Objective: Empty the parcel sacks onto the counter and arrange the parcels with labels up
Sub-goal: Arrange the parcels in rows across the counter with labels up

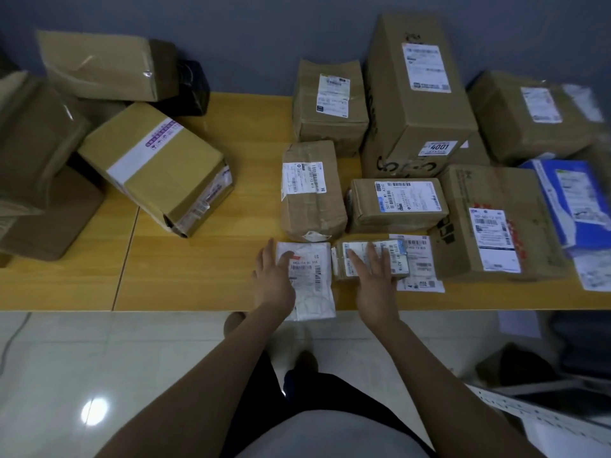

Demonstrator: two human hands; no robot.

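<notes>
My left hand (275, 278) lies flat, fingers spread, on a white soft mailer (312, 285) at the front edge of the wooden counter (198, 276); its label faces up. My right hand (373, 279) rests open on a small taped brown parcel (370, 259), label up, which lies on a flat white envelope (420, 266). Behind them stand labelled boxes: a wrapped brown parcel (312, 190), a flat carton (398, 203), a tall carton (420, 90) and a big box (496, 223). Neither hand grips anything.
At the left lies an untidy heap of boxes, one tan box (155, 166) tilted with no shipping label visible on top. A blue mailer (572, 200) and another carton (532, 114) fill the right. A black bag (191, 87) sits at the back. Tiled floor lies below the counter edge.
</notes>
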